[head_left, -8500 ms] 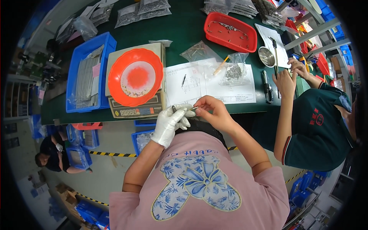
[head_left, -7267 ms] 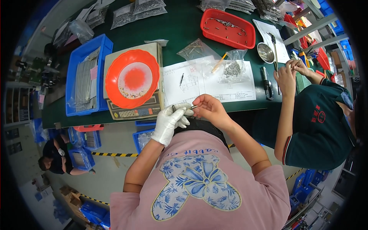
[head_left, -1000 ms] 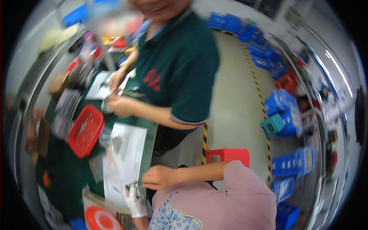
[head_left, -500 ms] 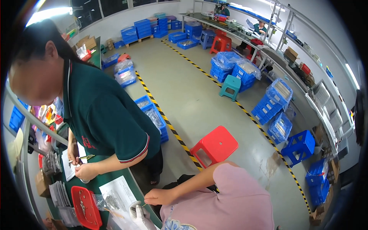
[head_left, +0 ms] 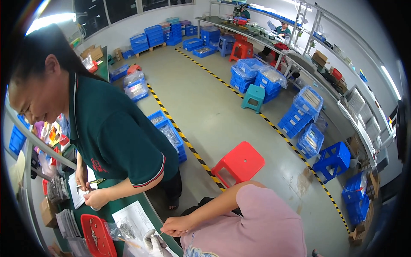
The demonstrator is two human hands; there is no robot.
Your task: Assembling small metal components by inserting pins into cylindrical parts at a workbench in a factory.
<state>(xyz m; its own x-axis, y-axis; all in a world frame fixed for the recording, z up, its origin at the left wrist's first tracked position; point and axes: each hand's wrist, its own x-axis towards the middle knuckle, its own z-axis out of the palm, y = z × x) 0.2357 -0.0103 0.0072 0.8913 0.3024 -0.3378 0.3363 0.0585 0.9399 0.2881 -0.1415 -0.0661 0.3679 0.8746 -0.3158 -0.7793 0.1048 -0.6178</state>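
My left hand [head_left: 155, 242], in a white glove with grey fingers, is closed over the edge of the green table. My right hand [head_left: 174, 225] is bare, its fingers pinched close beside the glove. Between them shows a thin light-coloured piece [head_left: 159, 234], too small to name; both hands seem to grip it. Beside the glove lies a clear plastic bag [head_left: 126, 229] of small metal parts, partly over a printed paper sheet [head_left: 136, 215]. A red tray [head_left: 97, 235] with a few small metal pieces stands further left.
A co-worker in a dark green shirt [head_left: 122, 124] stands at the same table [head_left: 112, 206], hands over papers. A red stool [head_left: 240, 162] is behind my right arm. Blue crates [head_left: 169, 132] line the striped floor tape. Two people sit at the far bench [head_left: 257, 34].
My right hand's fingers have curled in more tightly by the glove, and the thin piece shows more between the hands. The co-worker's head has lifted slightly. The whole view has shifted a little.
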